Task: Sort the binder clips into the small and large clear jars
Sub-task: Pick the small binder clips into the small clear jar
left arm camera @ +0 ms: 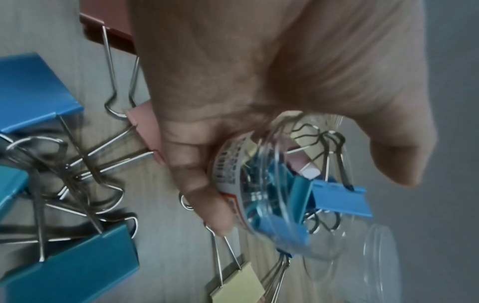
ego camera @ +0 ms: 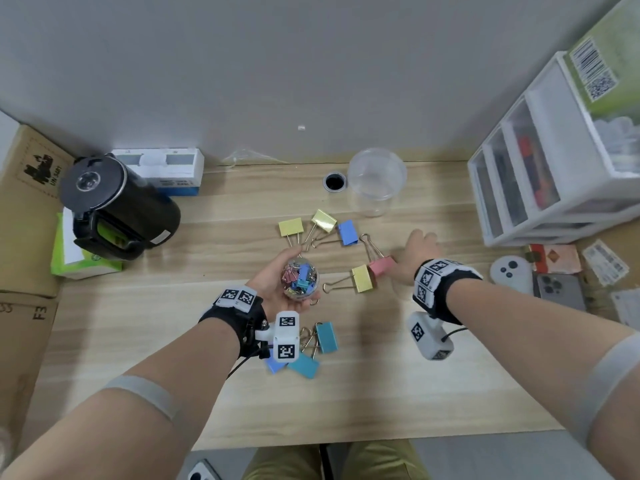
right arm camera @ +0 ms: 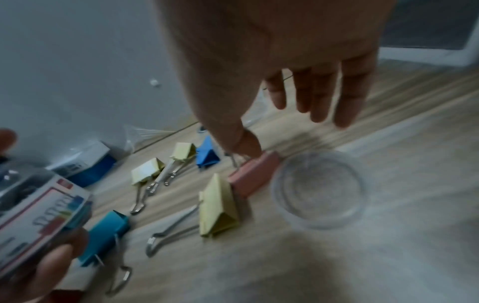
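Note:
My left hand [ego camera: 273, 280] grips the small clear jar [ego camera: 300, 277], tilted and packed with small coloured binder clips; the left wrist view shows the small jar [left arm camera: 272, 184] close up. The large clear jar [ego camera: 376, 181] stands empty at the back. Large clips lie loose: two yellow clips [ego camera: 291, 226], a blue clip [ego camera: 347, 232], a pink clip [ego camera: 381, 265], another yellow clip [ego camera: 363, 278], and teal clips [ego camera: 326, 337] near my left wrist. My right hand [ego camera: 417, 252] hovers with fingers straight, its thumb just above the pink clip [right arm camera: 254, 174]. A clear round lid [right arm camera: 320, 190] lies beside that clip.
A black kettle [ego camera: 117, 202] and cardboard boxes [ego camera: 24, 220] fill the left side. A white drawer unit [ego camera: 540, 168] stands at the right, with a white controller [ego camera: 510, 271] and a phone [ego camera: 561, 289] in front of it. A cable hole [ego camera: 334, 181] sits beside the large jar.

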Tool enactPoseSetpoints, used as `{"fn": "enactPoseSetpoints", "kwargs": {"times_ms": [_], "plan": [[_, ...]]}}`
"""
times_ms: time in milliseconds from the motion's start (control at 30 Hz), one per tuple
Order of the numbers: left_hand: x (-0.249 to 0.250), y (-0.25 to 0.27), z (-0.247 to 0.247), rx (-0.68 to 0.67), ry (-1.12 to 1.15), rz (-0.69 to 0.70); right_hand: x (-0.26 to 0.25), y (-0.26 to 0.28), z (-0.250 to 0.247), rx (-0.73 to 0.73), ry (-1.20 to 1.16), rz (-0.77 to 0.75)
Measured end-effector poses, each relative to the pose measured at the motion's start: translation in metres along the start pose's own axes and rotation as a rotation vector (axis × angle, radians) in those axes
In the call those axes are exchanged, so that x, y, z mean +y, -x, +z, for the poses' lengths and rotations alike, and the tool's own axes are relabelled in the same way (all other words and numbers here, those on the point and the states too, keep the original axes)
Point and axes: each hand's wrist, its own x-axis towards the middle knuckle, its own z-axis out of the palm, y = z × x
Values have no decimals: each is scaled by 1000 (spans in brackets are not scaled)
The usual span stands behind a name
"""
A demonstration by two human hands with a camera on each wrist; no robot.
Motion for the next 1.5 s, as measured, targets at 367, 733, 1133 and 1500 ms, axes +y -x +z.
{"fn": "enactPoseSetpoints", "kwargs": {"times_ms": [367,733,1133,1500], "plan": [[-4,-11,17,34,-72,14,16,3,22,-18,189,38],[2,-7,24,11,-97,61,-30,16,-34,-70,-254,-592],[0,-2,15,-12,13,53,-89,49,-2,-33,206,-925],[-5,-7,9,-55,79,88,-104,61,4,111,306,-674]]}}
